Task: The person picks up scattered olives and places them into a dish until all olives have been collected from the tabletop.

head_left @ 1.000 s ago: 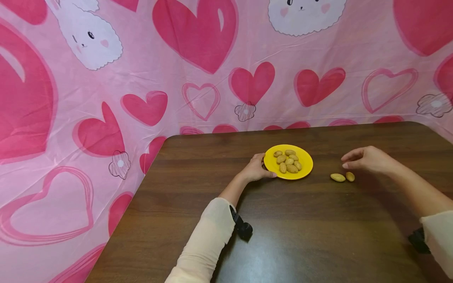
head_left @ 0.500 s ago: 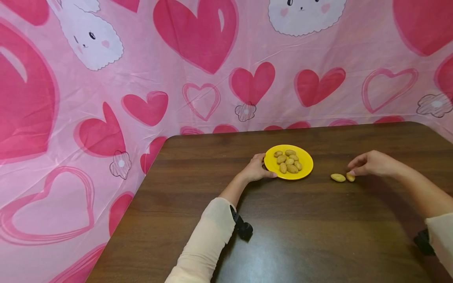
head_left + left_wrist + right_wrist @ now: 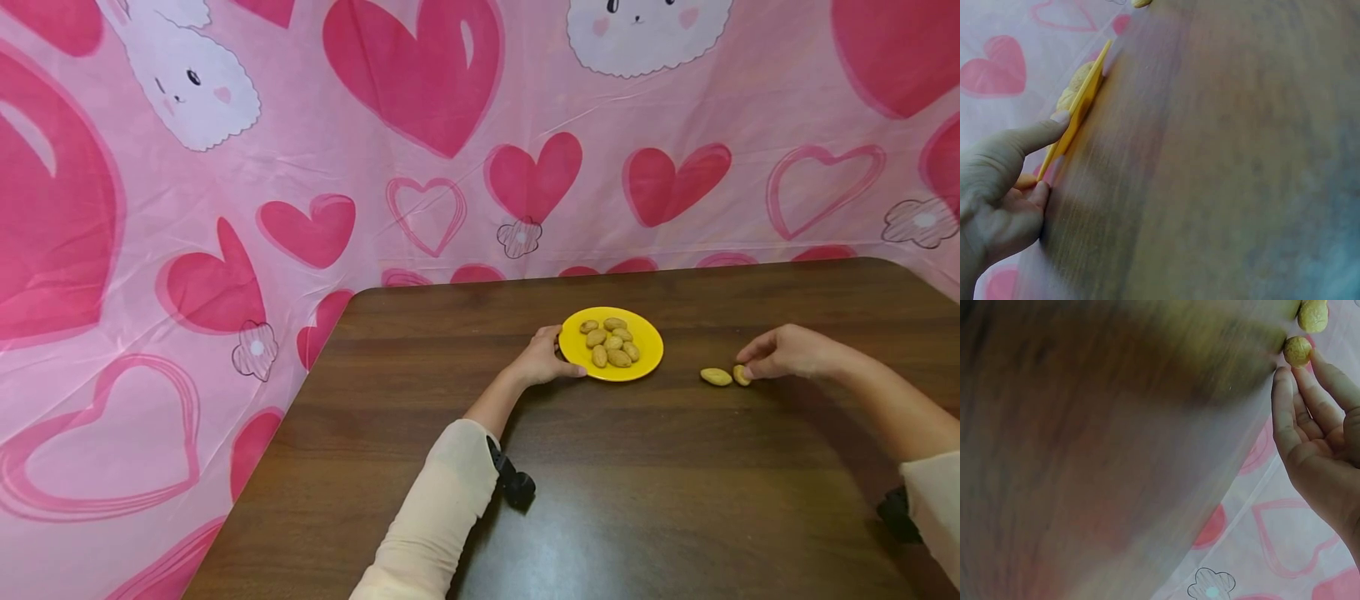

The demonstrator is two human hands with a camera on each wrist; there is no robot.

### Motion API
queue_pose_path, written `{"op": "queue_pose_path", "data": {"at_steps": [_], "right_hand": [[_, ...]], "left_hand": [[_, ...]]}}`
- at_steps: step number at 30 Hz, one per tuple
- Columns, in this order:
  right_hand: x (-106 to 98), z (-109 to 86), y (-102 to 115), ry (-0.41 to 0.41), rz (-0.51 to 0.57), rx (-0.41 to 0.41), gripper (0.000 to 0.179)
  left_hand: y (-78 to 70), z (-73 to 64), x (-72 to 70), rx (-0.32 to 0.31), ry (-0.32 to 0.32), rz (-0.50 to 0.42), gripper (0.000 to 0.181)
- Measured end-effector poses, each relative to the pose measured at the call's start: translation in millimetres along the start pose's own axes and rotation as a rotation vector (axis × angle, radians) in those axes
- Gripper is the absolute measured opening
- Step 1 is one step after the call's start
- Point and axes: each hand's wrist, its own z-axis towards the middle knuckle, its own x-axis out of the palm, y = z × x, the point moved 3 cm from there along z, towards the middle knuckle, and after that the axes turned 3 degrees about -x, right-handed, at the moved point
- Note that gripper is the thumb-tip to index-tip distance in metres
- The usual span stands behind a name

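Several oval, tan-yellow nuts (image 3: 618, 357) lie on a round yellow plate (image 3: 650, 337), seen edge-on in the left wrist view. My left hand (image 3: 542, 358) grips the plate's left rim, its thumb (image 3: 1044, 133) over the edge and other fingers lower at the side. To the right of the plate, two more nuts lie close together on the table. My right hand (image 3: 795, 354) pinches the right one, a tan nut (image 3: 1297, 351), between thumb and fingertips; it still appears to be at table level. The other loose nut (image 3: 716, 377) lies just left of it, untouched.
The dark brown wooden table (image 3: 637, 483) runs back to a pink cloth (image 3: 600, 108) printed with hearts and rabbits. Black wrist cameras (image 3: 517, 483) are strapped over both light sleeves (image 3: 427, 508).
My right hand has moved down and slightly right from above the two loose nuts, and its fingers have closed around the right one. My left hand and the plate have stayed still.
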Motion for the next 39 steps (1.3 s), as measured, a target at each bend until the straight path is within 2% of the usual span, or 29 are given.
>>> {"op": "queue_pose_path", "data": {"at_steps": [8,13,26,39], "right_hand": [[4.5,0.5,0.9,0.039,0.103,-0.001,0.031],[4.1,0.5,0.5,0.028,0.103,-0.01,0.029],[-2.6,3.6,5.4,-0.088,0.002,-0.012,0.035],[-6.5,10.4,17.4,-0.225,0.015,0.007,0.042]], "left_hand": [[0.7,0.7,0.1,-0.004,0.001,-0.001,0.087],[0.8,0.9,0.4,0.003,0.003,-0.002,0.086],[0.7,-0.8,0.1,-0.007,0.002,0.007,0.086],[-0.5,0.6,-0.2,0.0,0.004,0.0,0.087]]}}
